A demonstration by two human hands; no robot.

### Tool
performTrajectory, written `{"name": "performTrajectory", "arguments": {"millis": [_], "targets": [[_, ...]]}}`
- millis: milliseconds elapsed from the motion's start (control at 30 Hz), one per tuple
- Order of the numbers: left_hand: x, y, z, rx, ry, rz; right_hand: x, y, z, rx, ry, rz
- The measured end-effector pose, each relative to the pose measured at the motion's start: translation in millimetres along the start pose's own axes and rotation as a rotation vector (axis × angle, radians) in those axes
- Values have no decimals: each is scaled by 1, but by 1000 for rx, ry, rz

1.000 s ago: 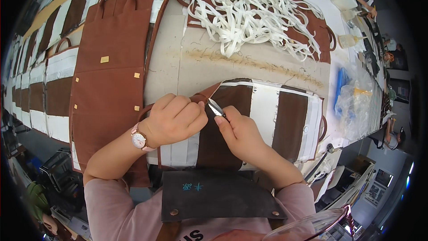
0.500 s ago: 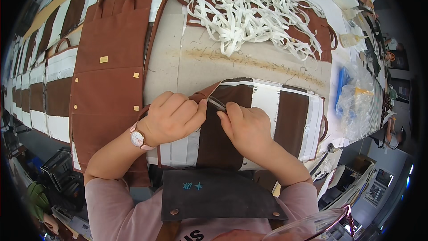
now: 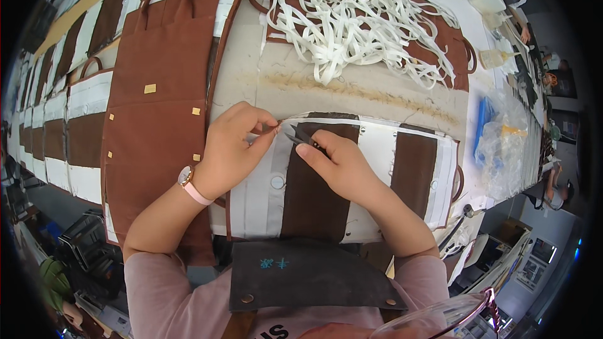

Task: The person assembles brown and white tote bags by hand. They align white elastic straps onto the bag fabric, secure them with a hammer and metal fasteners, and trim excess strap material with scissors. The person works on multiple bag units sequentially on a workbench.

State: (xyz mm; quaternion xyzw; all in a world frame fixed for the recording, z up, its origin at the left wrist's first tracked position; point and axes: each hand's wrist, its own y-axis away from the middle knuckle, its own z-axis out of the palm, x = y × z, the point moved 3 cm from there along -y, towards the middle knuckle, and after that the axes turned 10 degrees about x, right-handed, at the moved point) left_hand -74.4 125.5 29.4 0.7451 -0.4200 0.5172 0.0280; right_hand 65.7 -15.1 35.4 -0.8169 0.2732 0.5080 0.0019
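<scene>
In front of me lies a bag [image 3: 315, 194], its surface striped brown and white with reddish-brown edging. My left hand [image 3: 233, 141] is closed, thumb and forefinger pinching the bag's far edge near its left corner; a thread there would be too fine to make out. My right hand [image 3: 342, 164] is closed around small dark thread snips [image 3: 298, 136]. Their blades stand apart just right of my left fingertips, over the brown stripe. A round snap [image 3: 277, 182] shows on the pale strip below my left hand.
Stacked reddish-brown bags [image 3: 160, 119] lie to my left, striped panels [image 3: 88, 138] beyond them. A heap of white tape [image 3: 358, 22] covers another brown bag at the far side. Thread scraps [image 3: 370, 97] litter the table. Clear plastic bags [image 3: 502, 150] lie at right.
The bag's far left corner was lifted and folded over; now it lies flatter, with the pale strip exposed. My left hand has shifted slightly left and away from me. The snips' blades now show spread.
</scene>
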Motion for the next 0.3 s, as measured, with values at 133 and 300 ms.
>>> {"name": "performTrajectory", "arguments": {"millis": [133, 300], "targets": [[6, 1, -2, -18, -165, 384, -1, -1, 3, -114, -111, 83], [9, 9, -3, -80, -298, 553, 0, 4, -1, -138, -8, 45]]}}
